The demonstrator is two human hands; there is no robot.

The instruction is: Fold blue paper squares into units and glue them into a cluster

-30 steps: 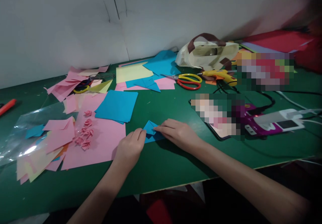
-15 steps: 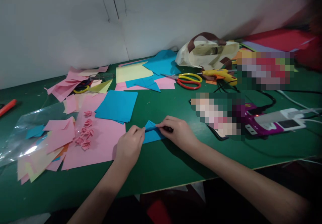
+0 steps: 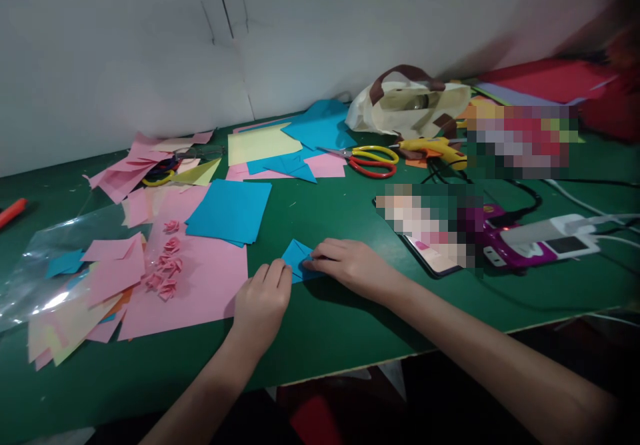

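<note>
Squarely between the two hands: one folded blue paper (image 3: 297,253), touched from both sides, neither hand nearer. Its long axis seems to run crosswise, hand to hand, with a peak pointing away from the wearer; fingers cover both ends.

Left hand (image 3: 263,298): nearly closed, fingers curled, tips on the paper's left edge. Right hand (image 3: 353,265): fingers flatter and drawn together, tips holding its right part. Thumb contact hidden on the left.

Counts. Left of the left hand: about six pink paper roses (image 3: 167,265), clustered, on one large pink sheet (image 3: 215,285). Beyond the left hand: one stack of blue squares (image 3: 230,212), number of sheets unclear. Beyond the right hand: one pair of scissors (image 3: 373,160), one yellow glue gun (image 3: 435,148), one cream bag (image 3: 370,115). Right of the right hand: one phone (image 3: 427,252), then one purple power strip (image 3: 520,252), well apart from the paper.
</note>
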